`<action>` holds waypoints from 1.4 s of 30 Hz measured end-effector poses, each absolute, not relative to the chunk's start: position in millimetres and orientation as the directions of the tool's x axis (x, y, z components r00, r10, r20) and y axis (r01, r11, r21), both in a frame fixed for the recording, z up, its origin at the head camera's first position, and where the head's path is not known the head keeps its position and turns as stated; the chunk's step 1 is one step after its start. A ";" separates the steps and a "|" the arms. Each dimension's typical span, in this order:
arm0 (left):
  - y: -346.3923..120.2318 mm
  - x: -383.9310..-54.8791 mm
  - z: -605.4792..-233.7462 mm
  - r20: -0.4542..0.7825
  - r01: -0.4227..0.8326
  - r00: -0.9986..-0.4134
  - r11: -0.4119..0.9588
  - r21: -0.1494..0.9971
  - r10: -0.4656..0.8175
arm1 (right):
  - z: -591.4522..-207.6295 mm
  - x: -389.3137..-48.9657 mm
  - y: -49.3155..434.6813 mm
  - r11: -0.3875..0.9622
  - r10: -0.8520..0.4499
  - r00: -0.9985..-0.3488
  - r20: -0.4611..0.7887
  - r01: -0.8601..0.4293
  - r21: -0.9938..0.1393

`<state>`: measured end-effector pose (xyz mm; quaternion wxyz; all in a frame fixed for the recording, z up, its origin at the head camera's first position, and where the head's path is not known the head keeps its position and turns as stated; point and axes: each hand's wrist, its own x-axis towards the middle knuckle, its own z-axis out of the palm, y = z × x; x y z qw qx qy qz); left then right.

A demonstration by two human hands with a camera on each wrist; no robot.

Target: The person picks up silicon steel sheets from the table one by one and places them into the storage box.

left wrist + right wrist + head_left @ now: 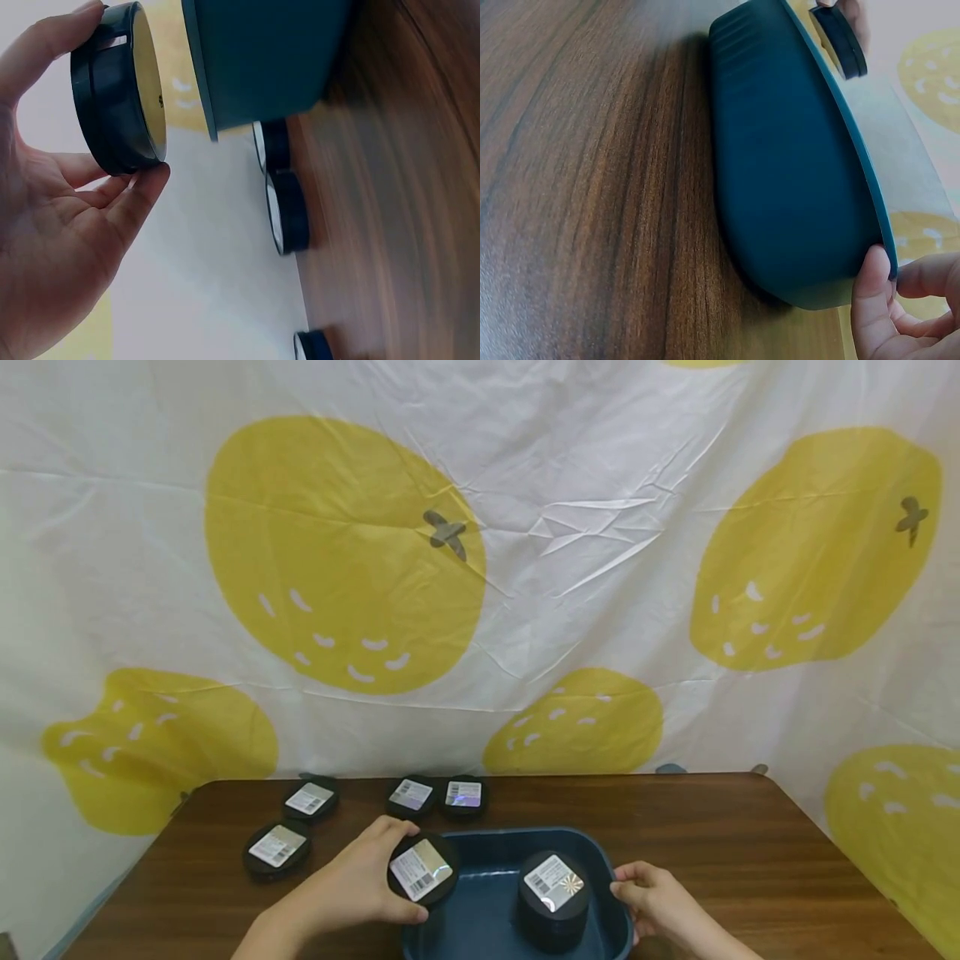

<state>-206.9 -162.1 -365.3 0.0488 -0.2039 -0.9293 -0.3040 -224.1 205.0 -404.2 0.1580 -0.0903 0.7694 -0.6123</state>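
Note:
My left hand (352,881) grips a round black tin (422,870) with a white and silver label, thumb and fingers around its side. That tin is over the left rim of a blue plastic tray (480,931); in the left wrist view the held tin (112,101) is raised off the table. With thumb and fingers, my right hand (660,906) pinches the tray's right rim, also seen in the right wrist view at the tray's corner (877,251). Inside the tray's right half stands a stack of black tins (553,897), the top one labelled.
Behind the tray, two labelled black tins (410,797) sit side by side at the table's back edge. Two more tins (276,849) lie farther left on the brown wooden table (750,852). A white cloth (570,610) with yellow fruit prints hangs behind.

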 end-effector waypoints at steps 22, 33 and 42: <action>-120.1 -217.2 -381.1 0.150 0.486 -0.862 0.705 0.517 0.484 | -407.7 -225.5 205.4 0.218 -0.322 -0.939 -0.124 0.054 -0.975; -108.7 -218.1 -388.1 0.103 0.487 -0.861 0.749 0.448 0.498 | -405.7 -224.0 205.7 0.218 -0.313 -0.941 -0.129 0.061 -0.974; -103.8 -220.3 -394.5 0.080 0.490 -0.860 0.770 0.408 0.504 | -407.2 -225.1 206.5 0.228 -0.316 -0.939 -0.135 0.063 -0.972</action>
